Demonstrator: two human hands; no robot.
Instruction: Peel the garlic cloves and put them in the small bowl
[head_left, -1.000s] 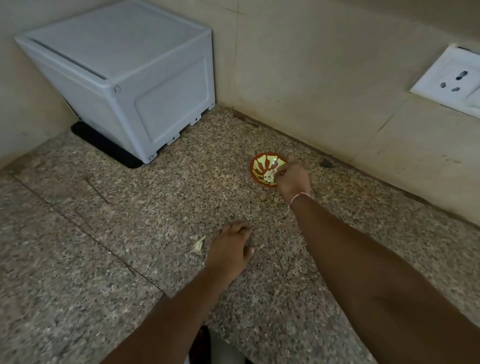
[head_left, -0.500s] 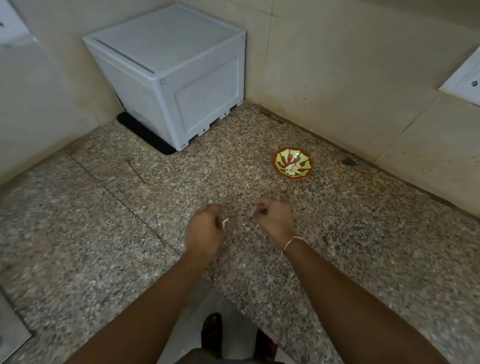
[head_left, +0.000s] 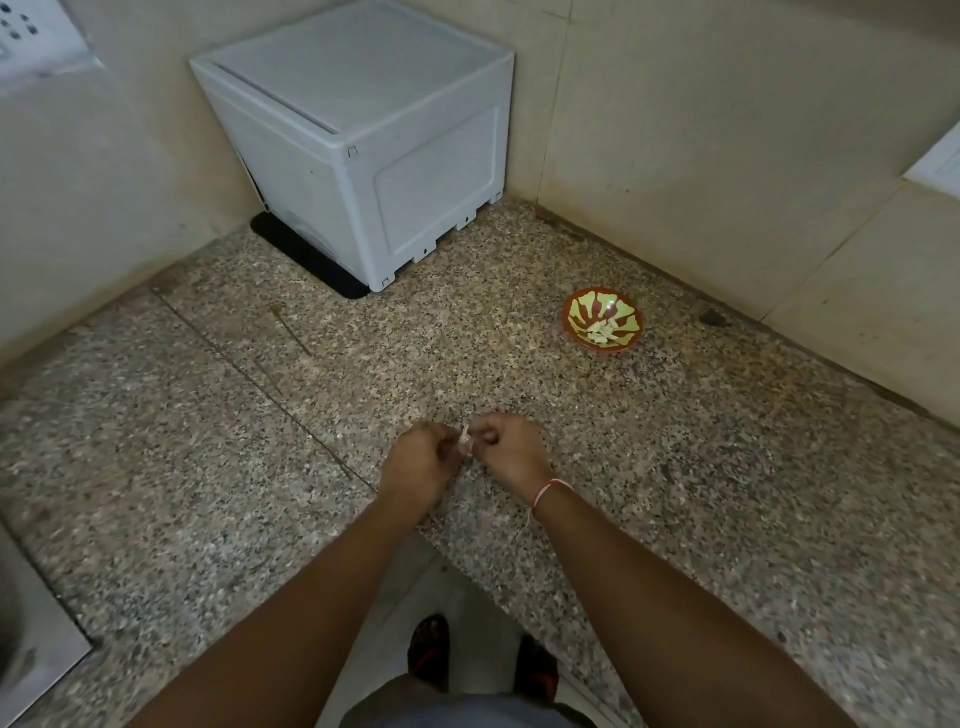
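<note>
Above counter (head_left: 727, 493), both hands pinch garlic clove (head_left: 465, 440)

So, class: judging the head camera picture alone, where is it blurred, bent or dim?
Head view: wide-angle bends the wall joints and counter edges; both hands, left and right, and the clove are slightly soft; the bowl is sharp; light is dim and even, no glare.

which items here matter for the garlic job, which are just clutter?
Job:
- clove, pinched between left hand and right hand
- bowl, peeled cloves inside

Clutter:
- grey box in the corner
- black mat under it
- wall socket
- dark speck by the wall
- counter
</note>
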